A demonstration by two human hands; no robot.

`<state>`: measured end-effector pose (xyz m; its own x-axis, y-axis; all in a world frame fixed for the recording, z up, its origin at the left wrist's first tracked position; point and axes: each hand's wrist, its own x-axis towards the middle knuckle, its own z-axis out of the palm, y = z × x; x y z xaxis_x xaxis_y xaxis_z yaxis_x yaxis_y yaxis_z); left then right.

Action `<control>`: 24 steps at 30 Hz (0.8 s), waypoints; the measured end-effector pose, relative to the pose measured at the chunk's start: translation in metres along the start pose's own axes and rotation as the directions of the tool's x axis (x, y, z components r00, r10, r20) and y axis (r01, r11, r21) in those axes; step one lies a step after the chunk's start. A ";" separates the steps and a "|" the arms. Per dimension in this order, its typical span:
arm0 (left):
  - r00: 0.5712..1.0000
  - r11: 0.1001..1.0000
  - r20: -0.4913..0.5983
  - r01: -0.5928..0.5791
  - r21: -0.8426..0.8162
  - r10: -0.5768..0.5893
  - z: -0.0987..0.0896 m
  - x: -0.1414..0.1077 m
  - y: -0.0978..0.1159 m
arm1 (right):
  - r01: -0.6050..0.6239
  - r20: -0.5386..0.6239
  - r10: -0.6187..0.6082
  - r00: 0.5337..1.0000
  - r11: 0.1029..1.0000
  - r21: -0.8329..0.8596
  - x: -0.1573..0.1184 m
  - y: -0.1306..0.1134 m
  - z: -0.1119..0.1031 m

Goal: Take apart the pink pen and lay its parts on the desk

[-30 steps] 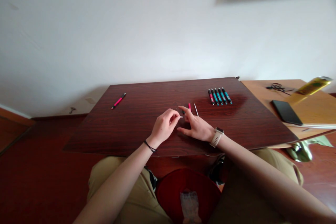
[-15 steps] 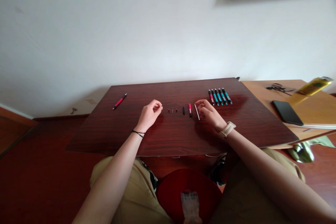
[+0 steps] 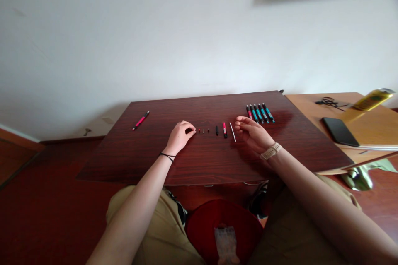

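Note:
Thumb and forefinger of my left hand (image 3: 180, 136) are pinched together just above the table; what they hold, if anything, is hidden. Right beside those fingertips begins a row of pen parts: a tiny red piece (image 3: 199, 131), a small silvery piece (image 3: 203, 131) and a small dark piece (image 3: 208, 130). Farther right lie a black pen grip (image 3: 217, 130), a red pen barrel (image 3: 224, 130) and a thin white refill (image 3: 233, 132). My right hand (image 3: 254, 133) hovers just right of the refill, apart from it, with loosely bent fingers and nothing visible in them.
Several blue pens (image 3: 261, 113) and one red pen (image 3: 249, 112) lie side by side behind my right hand. Another red pen (image 3: 141, 120) rests at the table's left. On the wooden side table are a phone (image 3: 339, 131), a cable (image 3: 331, 102) and a yellow can (image 3: 373, 100).
My left hand has moved slightly right and lower, closer to the row of parts. My right hand has drawn away from the refill, which stays on the table, and turned somewhat palm-up.

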<state>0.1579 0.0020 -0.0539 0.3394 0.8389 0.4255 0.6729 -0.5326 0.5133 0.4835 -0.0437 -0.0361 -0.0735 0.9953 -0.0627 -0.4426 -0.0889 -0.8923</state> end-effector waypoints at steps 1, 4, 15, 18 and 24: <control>1.000 1.000 0.000 0.000 0.007 0.000 0.000 0.000 -0.001 | 0.005 -0.010 -0.005 1.000 1.000 0.015 -0.001 0.000 0.000; 1.000 1.000 0.005 0.010 0.020 -0.010 0.000 0.000 -0.001 | 0.020 -0.004 -0.020 1.000 0.997 0.074 -0.004 -0.001 0.003; 0.999 0.998 0.024 0.032 0.053 -0.034 -0.002 -0.001 0.000 | -0.004 0.040 0.001 0.999 0.997 0.078 -0.007 -0.005 0.008; 0.999 0.996 -0.031 0.029 0.081 -0.027 -0.005 -0.004 0.011 | 0.000 0.099 -0.003 0.995 1.000 0.025 -0.010 -0.004 0.010; 0.984 0.991 -0.119 -0.131 0.001 0.130 -0.010 -0.017 0.063 | 0.076 0.289 -0.030 0.957 0.986 -0.149 -0.018 0.019 0.029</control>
<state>0.1877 -0.0475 -0.0210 0.3437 0.7432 0.5741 0.6237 -0.6377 0.4522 0.4508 -0.0644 -0.0386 -0.3151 0.9442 0.0957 -0.3090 -0.0068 -0.9510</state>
